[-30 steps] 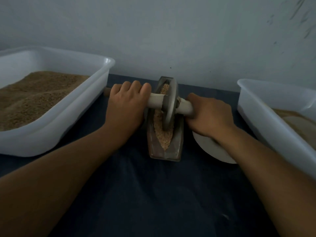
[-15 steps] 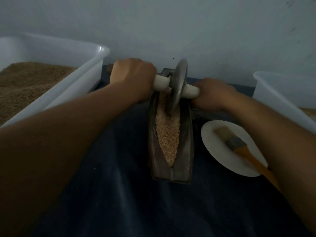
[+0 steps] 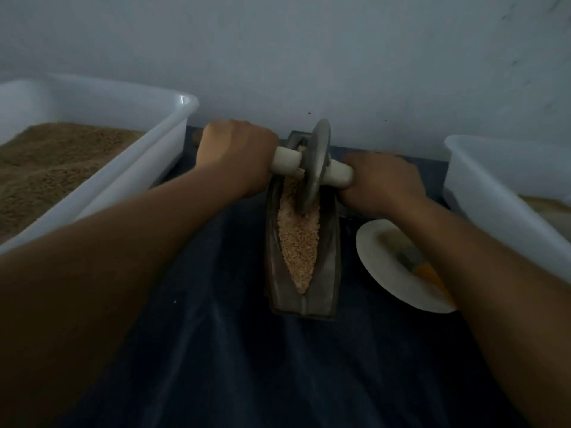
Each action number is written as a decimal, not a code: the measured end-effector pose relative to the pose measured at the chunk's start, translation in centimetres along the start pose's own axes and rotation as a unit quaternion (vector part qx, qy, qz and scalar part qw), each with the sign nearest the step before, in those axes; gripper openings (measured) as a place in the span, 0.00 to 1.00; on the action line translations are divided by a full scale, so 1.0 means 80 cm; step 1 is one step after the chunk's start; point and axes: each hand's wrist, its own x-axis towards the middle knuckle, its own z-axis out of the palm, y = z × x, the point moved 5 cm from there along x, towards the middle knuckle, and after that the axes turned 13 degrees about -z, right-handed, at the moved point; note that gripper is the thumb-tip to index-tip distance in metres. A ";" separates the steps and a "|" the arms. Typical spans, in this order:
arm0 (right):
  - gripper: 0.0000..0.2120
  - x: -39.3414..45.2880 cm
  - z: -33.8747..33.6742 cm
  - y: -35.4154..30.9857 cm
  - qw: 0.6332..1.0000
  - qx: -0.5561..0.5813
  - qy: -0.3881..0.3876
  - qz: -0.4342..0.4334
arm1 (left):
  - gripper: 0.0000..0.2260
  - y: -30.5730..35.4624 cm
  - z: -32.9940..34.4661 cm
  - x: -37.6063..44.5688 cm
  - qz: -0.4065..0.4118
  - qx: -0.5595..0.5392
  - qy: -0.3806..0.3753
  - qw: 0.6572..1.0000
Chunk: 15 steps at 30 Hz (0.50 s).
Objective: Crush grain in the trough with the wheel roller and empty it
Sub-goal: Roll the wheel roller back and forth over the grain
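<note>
Two hands grip the wheel roller (image 3: 313, 168) by its pale axle — the left hand (image 3: 236, 157) curled round one end, the right hand (image 3: 383, 183) round the other. Between them the metal wheel stands on edge in the far end of the trough (image 3: 304, 242), biting into the grain (image 3: 298, 239), which fills the groove nearer the person than the fingers. Just behind the right hand lies a white plate (image 3: 380, 273) with a brush (image 3: 417, 267). White tubs flank both wrists — the left tub (image 3: 148, 168) holds brown grain.
</note>
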 end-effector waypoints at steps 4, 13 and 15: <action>0.11 -0.028 -0.002 -0.017 0.998 -0.027 0.057 0.019 | 0.10 0.002 -0.008 -0.032 -0.001 -0.022 0.083 0.996; 0.09 -0.080 -0.030 -0.064 0.983 -0.094 0.156 -0.020 | 0.09 -0.016 -0.018 -0.121 0.002 -0.109 0.221 0.969; 0.08 -0.095 -0.034 -0.069 0.981 -0.082 0.175 -0.022 | 0.07 -0.016 -0.024 -0.133 0.004 -0.120 0.229 0.966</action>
